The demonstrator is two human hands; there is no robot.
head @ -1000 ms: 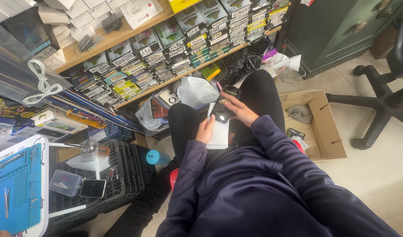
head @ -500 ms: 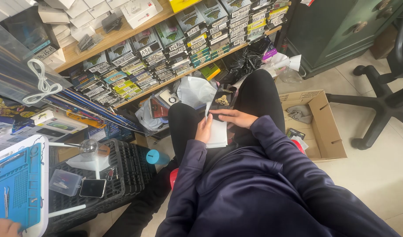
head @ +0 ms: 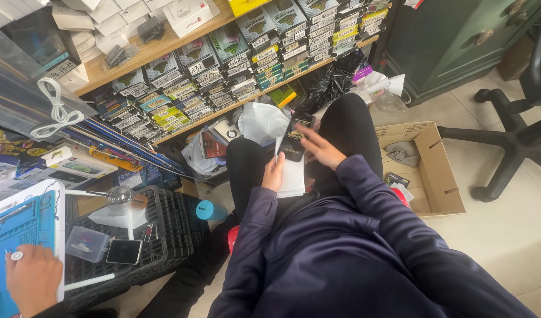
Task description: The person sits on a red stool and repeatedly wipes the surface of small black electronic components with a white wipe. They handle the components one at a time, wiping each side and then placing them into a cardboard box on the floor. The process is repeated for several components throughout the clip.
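Note:
I sit with black trousers and dark blue sleeves in view. My left hand (head: 274, 171) holds a white flat packet (head: 293, 178) on my lap. My right hand (head: 319, 148) grips a dark phone (head: 292, 143) by its right edge, held just above the packet's top end. Both hands are close together over my thighs.
Another person's hand (head: 32, 277) with a ring rests on a blue work mat (head: 20, 232) at the lower left. A black crate (head: 170, 227) carries a small phone and a clear case. Wooden shelves (head: 182, 44) hold boxed stock. A cardboard box (head: 435, 176) and an office chair (head: 518, 141) stand at the right.
My right hand has brought the dark phone up above the white packet. The other person's hand has come into view on the blue mat.

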